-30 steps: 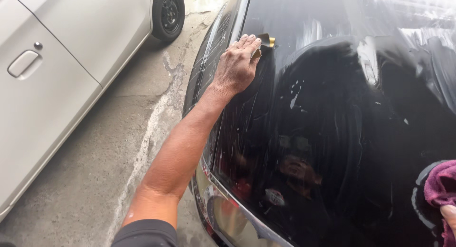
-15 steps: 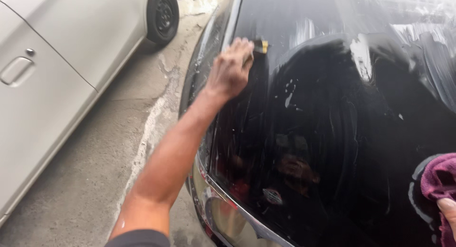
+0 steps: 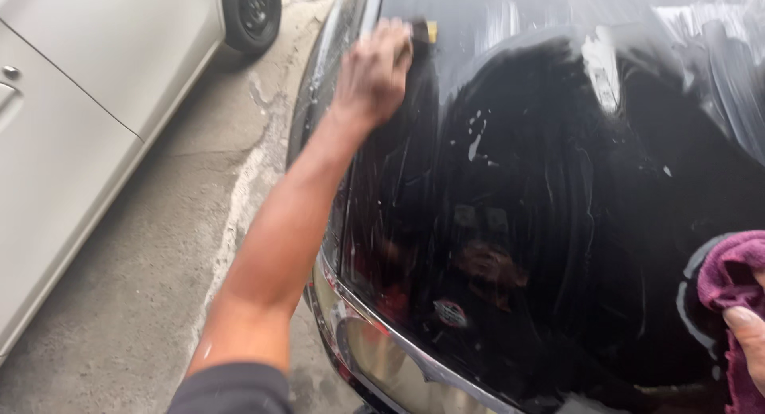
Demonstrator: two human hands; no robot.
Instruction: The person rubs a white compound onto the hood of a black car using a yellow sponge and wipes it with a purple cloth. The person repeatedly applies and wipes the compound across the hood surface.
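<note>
While both arms are spread across the dark bonnet, the scene reads as follows:

Left hand: the left hand (image 3: 373, 71) is stretched far forward, fingers curled down and gripping a small pad (image 3: 426, 33) with a dark body and a yellow edge that peeks out just past the fingertips, pressed flat on the paint.

Right hand: the right hand (image 3: 749, 342) shows only at the frame's lower right edge, thumb and fingers closed on a bunched maroon cloth (image 3: 729, 274) resting against the panel.

Surface: the black car bonnet (image 3: 526, 223) lies under both hands, glossy, with whitish smeared streaks beyond the left hand and off to its right, and small white flecks between the two hands.

Bonnet edge: just left of the left hand the panel falls away to a chrome trim strip (image 3: 374, 334) nearer the person's body.

Surroundings: a white car (image 3: 88, 95) stands well to the left of the outstretched arm, across cracked concrete ground (image 3: 183, 247).

Risk, reach: with the arm at full stretch, pressure on the pad is likely uneven, so streaks could be left behind.

Risk, edge: the pad sits close to the panel's left border; a stroke drifting that way could slip off the edge.

Risk, grit: any dirt caught under pad or cloth could scratch the paint.
</note>
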